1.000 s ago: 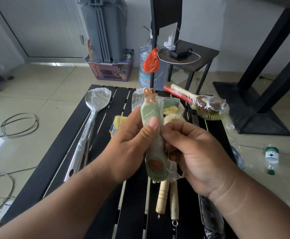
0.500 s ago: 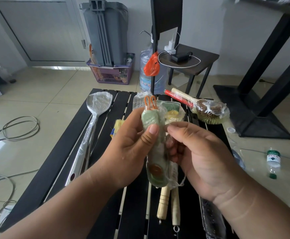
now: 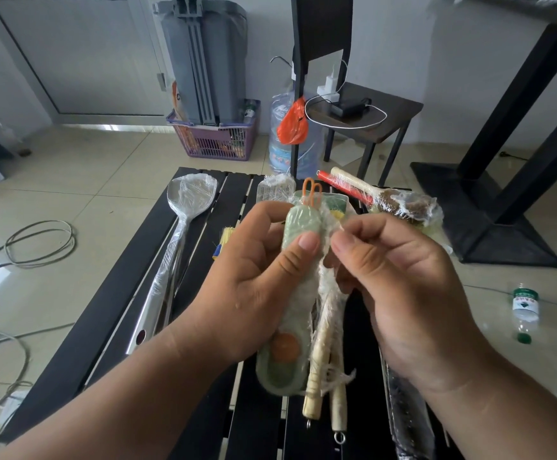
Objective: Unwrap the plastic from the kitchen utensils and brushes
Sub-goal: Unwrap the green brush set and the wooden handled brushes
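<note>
right now: peeling the film off the green brush

the left hand is gripping the green brush upright above the desk, its fingers curling round the back and its thumb pressing flat on the front of the pale green handle. the right hand is sitting just beside it, thumb and forefinger pinching a loose strand of plastic wrap near the top of the handle. by my reading the unwrapping of this one piece is under way and not yet done, as film is clinging along most of its length.

the next move is probably calling for a steady pull away from the left hand, with that hand turning the brush so the film is unwinding rather than tearing into shreds.

the brush is looking slim and pale green, with an orange loop poking out above the left thumb and an orange disc showing below the left palm. crumpled whitish film is hanging down its right side and fraying at the bottom.

beyond the left hand a wrapped ladle is lying on the desk, and beyond the right hand a wrapped round brush is waiting. below the hands two wooden handles are lying on the desk.
</note>
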